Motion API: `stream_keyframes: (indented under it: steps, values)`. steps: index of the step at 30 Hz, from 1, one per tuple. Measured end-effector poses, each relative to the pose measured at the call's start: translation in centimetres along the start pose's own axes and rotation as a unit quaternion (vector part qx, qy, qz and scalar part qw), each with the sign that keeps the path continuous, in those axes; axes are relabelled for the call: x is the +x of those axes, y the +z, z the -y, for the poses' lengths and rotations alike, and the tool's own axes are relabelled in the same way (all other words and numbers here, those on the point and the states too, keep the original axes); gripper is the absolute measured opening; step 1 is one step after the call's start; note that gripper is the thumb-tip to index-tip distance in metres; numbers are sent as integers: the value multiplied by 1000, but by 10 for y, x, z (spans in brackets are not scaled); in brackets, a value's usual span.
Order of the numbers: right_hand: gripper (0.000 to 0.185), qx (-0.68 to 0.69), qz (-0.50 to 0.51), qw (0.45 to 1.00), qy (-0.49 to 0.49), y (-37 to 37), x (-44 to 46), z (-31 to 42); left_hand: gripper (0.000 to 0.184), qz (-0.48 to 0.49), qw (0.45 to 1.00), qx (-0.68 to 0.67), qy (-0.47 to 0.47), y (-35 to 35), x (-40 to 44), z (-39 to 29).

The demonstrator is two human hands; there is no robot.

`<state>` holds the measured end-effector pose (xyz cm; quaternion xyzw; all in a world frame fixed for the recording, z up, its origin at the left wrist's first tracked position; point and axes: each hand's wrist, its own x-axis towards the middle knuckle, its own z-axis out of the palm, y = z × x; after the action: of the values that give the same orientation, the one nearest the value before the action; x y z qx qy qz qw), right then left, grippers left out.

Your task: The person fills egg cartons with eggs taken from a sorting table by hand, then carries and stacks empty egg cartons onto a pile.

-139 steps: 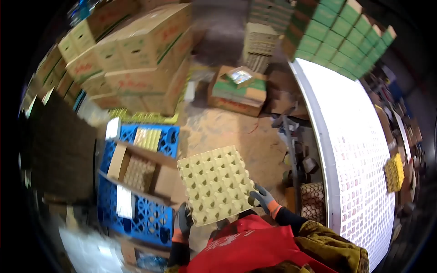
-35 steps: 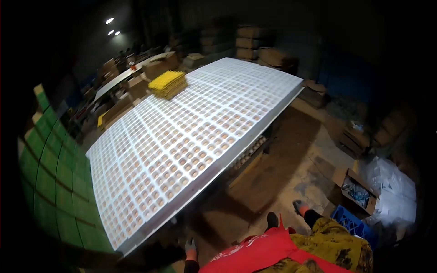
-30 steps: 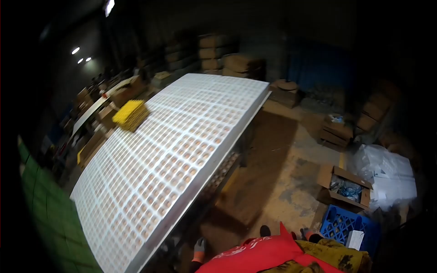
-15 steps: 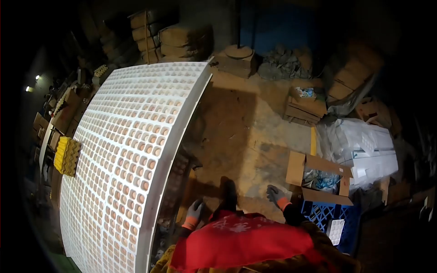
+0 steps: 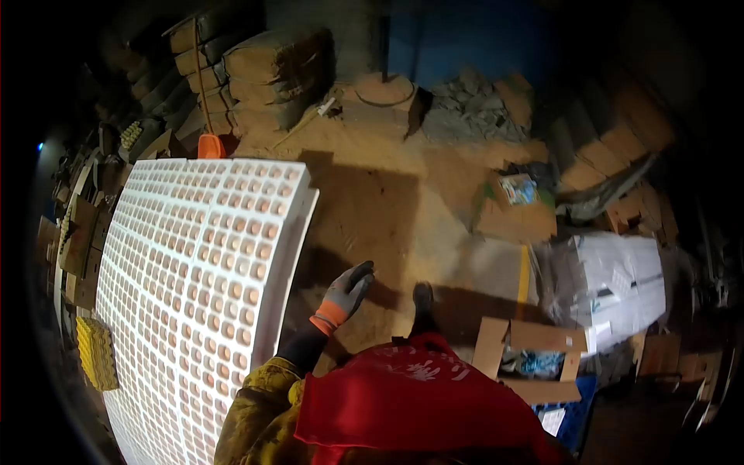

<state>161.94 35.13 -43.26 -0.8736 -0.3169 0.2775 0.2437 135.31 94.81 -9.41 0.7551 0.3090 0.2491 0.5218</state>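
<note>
My left hand point(image 5: 346, 296), in a grey glove with an orange cuff, is raised over the floor in front of the red apron point(image 5: 418, 395). Nothing shows in it, and its fingers are slightly bent with a gap by the thumb. Left of it stands a large white tray surface point(image 5: 288, 225) with rows of round hollows holding pale round items; the hand does not touch it. My right hand is out of the picture.
Stacked yellow trays point(image 5: 97, 353) lie at the white surface's far left edge. An open carton point(image 5: 539, 339) stands on a blue crate point(image 5: 577, 411) at the right, near wrapped white packages point(image 5: 620, 283). Behind are stacked sacks point(image 5: 275, 74) and an orange shovel point(image 5: 211, 146).
The view has turned right and moved forward beside the white surface. My left hand has risen and reached forward; my right hand has left view. The egg tray held earlier is no longer in my hands.
</note>
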Motion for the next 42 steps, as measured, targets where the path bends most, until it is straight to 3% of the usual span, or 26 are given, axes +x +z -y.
stream_keyframes:
  steps: [1, 3, 6, 9, 12, 13, 15, 16, 17, 21, 22, 25, 30, 33, 36, 38, 42]
  values:
    - [19, 79, 47, 990, 105, -5, 41, 25, 40, -17, 1000, -26, -7, 0, 29, -4]
    - [20, 112, 98, 980, 133, -20, 140, 72, 39, -57, 995, -79, -29, 0, 77, -11]
    - [22, 104, 162, 979, 67, -58, 300, 149, 39, -102, 989, -71, -78, 11, 131, 46]
    - [27, 52, 197, 978, -38, -127, 452, 203, 38, -142, 965, -171, -141, 11, 180, 26]
    - [24, 32, 153, 979, -129, -203, 622, 275, 39, -171, 976, -14, -135, -13, 222, 3]
    - [36, 91, 185, 978, 41, -236, 665, 348, 39, -181, 974, 29, -132, -20, 237, 5]
    - [34, 317, 188, 909, -194, -231, 814, 337, 37, -227, 959, -58, -157, -32, 266, 30]
    - [33, 259, 123, 958, -21, -251, 822, 421, 37, -246, 951, -83, -169, -39, 282, 37]
    - [31, 251, 114, 961, -5, -250, 846, 462, 37, -261, 942, -109, -181, -47, 298, 45]
    - [26, 204, 172, 964, -14, -224, 913, 574, 43, -222, 935, -76, -266, -76, 374, 84]
    - [25, 181, 196, 963, -23, -217, 926, 589, 46, -227, 939, -73, -248, -87, 402, 93]
    - [21, 110, 258, 960, -24, -200, 954, 612, 53, -231, 945, -65, -221, -113, 458, 110]
    - [16, 42, 317, 947, 13, -162, 1006, 650, 55, -287, 906, -89, -299, -180, 523, 111]
    - [15, 1, 347, 938, 16, -139, 1063, 692, 55, -368, 863, -99, -333, -203, 535, 151]
    - [14, -53, 388, 920, -11, -97, 1143, 742, 54, -484, 786, -149, -355, -213, 540, 197]
    - [15, -83, 424, 901, -44, -62, 1194, 810, 54, -562, 715, -180, -374, -204, 543, 244]
    - [18, -92, 499, 853, -122, 32, 1279, 980, 55, -689, 553, -175, -435, -200, 556, 259]
